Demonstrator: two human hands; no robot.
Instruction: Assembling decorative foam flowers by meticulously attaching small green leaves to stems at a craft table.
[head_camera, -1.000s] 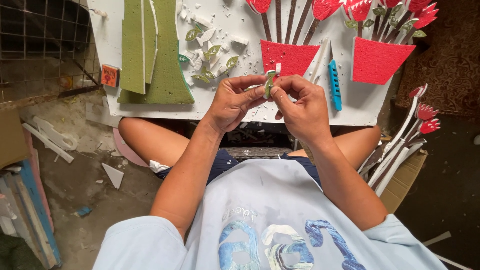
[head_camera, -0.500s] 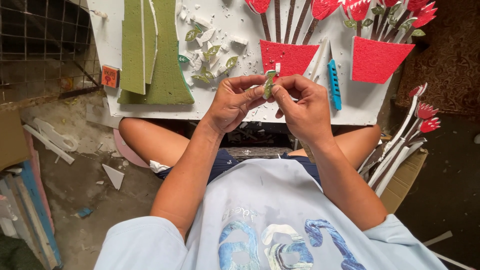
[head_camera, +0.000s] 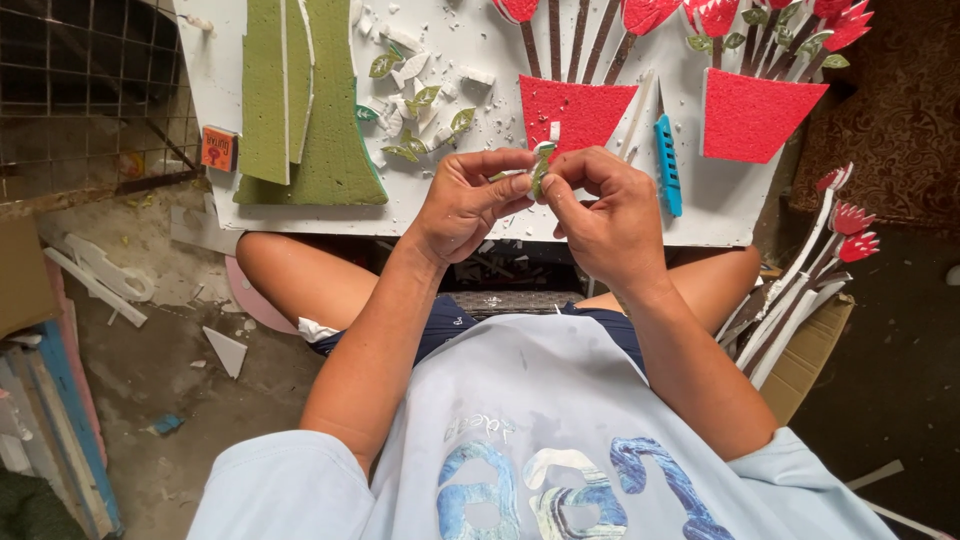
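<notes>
Both hands meet over the near edge of a white board (head_camera: 450, 60). My left hand (head_camera: 465, 200) and my right hand (head_camera: 605, 210) pinch a small green foam leaf (head_camera: 540, 165) with a white backing between fingertips. Just beyond them lies a red foam pot shape (head_camera: 575, 110) with brown stems and red flowers. A pile of cut green and white leaves (head_camera: 415, 110) lies left of it.
Green foam sheets (head_camera: 300, 100) lie on the board's left, with a small orange box (head_camera: 218, 148) beside them. A blue cutter (head_camera: 667, 160) and a second red pot (head_camera: 755, 110) sit on the right. Finished foam flowers (head_camera: 810, 270) lean on a cardboard box.
</notes>
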